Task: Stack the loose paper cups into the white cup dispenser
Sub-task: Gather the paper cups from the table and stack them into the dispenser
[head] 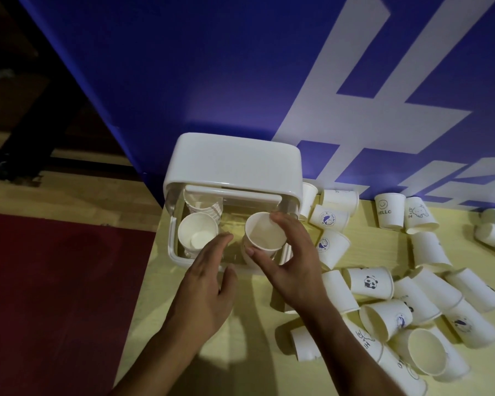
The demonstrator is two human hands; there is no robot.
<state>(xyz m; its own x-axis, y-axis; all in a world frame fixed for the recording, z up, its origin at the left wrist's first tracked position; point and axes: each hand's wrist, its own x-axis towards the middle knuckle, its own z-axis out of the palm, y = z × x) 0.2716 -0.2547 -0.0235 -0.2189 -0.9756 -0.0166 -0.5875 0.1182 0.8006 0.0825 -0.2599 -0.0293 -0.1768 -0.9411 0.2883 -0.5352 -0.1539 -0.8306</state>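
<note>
The fingers [283, 224] of the right hand [293, 264] curl round the rim of a smooth white paper cup [265, 234], thumb on its near edge. They hold it upright over the right side of the glossy, round-cornered white plastic dispenser [235, 162]. The left hand [209, 281] hovers at the dispenser's near wall, fingers straight and close together, holding nothing. A nested stack [196, 232] stands in the dispenser's left side. Loose cups [335, 290] lie on the pale wood-grain tabletop [383, 247] to the right. One cup [389, 211] reads "HELLO"; another [369, 282] bears a panda.
</note>
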